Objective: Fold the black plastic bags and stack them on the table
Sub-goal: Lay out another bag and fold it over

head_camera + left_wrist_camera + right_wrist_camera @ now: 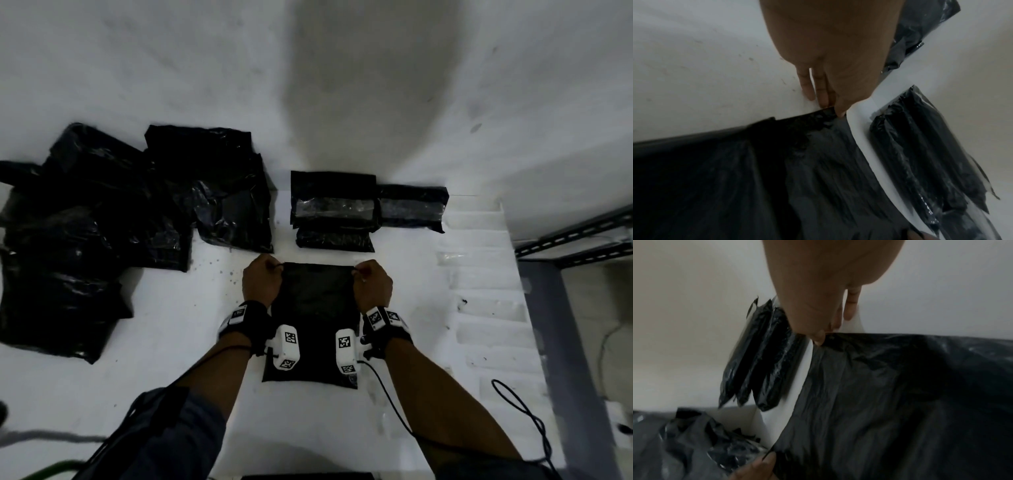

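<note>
A black plastic bag point(317, 301) lies flat on the white table point(171, 329) in front of me. My left hand point(262, 279) pinches its far left corner and my right hand point(371, 281) pinches its far right corner. In the left wrist view the thumb and fingers point(835, 104) nip the bag's edge point(818, 116). In the right wrist view the fingertips point(819, 335) hold the other corner of the bag point(900, 394). Folded bags point(334, 209) lie stacked just beyond, with another folded bag point(412, 205) to their right.
A heap of loose black bags point(102, 222) covers the table's left side. White foam trays point(489, 291) sit at the right, next to a grey metal rack point(575, 240). A black cable point(527, 414) trails off my right wrist.
</note>
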